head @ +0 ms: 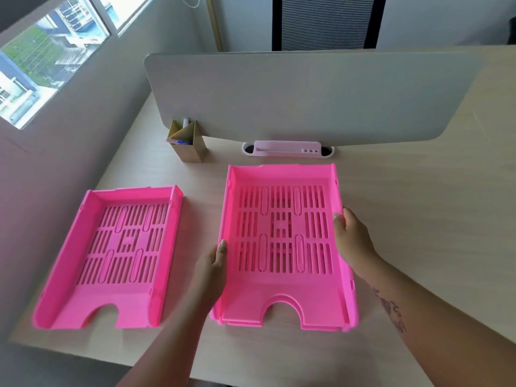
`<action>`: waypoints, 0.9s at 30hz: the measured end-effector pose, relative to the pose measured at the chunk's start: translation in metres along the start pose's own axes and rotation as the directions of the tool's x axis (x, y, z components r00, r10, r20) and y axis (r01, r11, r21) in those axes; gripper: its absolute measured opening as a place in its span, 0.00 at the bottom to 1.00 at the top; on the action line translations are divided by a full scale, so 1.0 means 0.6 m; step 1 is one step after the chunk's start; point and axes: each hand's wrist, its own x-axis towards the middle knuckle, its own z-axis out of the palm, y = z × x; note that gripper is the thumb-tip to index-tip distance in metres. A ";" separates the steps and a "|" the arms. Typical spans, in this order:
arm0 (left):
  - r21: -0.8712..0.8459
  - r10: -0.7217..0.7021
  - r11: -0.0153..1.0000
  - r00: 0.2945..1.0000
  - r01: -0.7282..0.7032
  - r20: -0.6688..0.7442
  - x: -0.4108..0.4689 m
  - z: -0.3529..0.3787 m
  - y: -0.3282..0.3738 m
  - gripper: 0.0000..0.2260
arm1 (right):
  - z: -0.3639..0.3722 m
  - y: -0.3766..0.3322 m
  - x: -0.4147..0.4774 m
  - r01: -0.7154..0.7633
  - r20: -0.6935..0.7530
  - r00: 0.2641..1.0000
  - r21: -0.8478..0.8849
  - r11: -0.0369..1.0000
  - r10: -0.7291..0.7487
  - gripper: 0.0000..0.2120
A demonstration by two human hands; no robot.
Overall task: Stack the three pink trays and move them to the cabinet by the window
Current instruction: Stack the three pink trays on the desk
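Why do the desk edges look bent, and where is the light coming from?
Head view: the wide lens bows the divider and desk edges; daylight enters from the window at upper left; the left tray's near edge is slightly blurred; the hands look sharp.

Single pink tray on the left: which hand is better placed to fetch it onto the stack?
Left. The left hand grips the stack on the side facing the single tray, only a strip of desk between them. The right hand is on the stack's far side and would have to cross over it.
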 end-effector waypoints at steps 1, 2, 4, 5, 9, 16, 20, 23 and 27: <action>0.007 0.006 1.000 1.000 -0.006 -0.006 0.001 0.001 0.000 0.28 | 0.002 -0.001 -0.002 0.000 -0.008 1.000 0.009 1.000 0.000 0.20; 0.013 0.006 1.000 1.000 -0.006 -0.008 0.002 0.000 0.002 0.29 | 0.003 -0.003 -0.004 -0.002 -0.008 1.000 0.029 1.000 0.002 0.20; 0.021 0.003 1.000 1.000 -0.003 -0.007 0.004 0.000 0.005 0.30 | 0.002 -0.005 -0.006 -0.023 0.009 1.000 0.079 0.997 0.022 0.21; 0.016 0.001 1.000 1.000 -0.001 -0.005 0.004 0.001 0.009 0.30 | 0.000 -0.005 -0.009 -0.041 0.027 0.999 0.100 0.994 0.038 0.21; -0.032 -0.012 0.999 1.000 0.012 0.010 0.004 0.004 0.021 0.28 | 0.008 0.018 -0.043 -0.120 0.060 0.992 0.150 0.981 0.112 0.23; -0.049 0.002 0.999 0.992 0.004 0.130 0.021 0.009 0.056 0.25 | 0.011 0.041 -0.055 -0.190 -0.027 0.980 0.185 0.964 0.198 0.17; -0.051 0.027 0.998 0.991 -0.021 0.132 0.022 0.025 0.063 0.22 | 0.003 0.045 -0.056 -0.194 -0.037 0.979 0.138 0.971 0.201 0.18; -0.020 0.047 0.999 0.988 -0.044 0.146 0.020 0.015 0.060 0.22 | -0.012 0.030 -0.059 -0.079 -0.104 0.991 0.029 0.996 0.082 0.32; 0.133 0.126 0.982 0.989 -0.135 0.076 0.036 -0.038 0.049 0.20 | -0.015 -0.039 -0.062 0.184 -0.234 0.942 -0.234 0.955 -0.239 0.26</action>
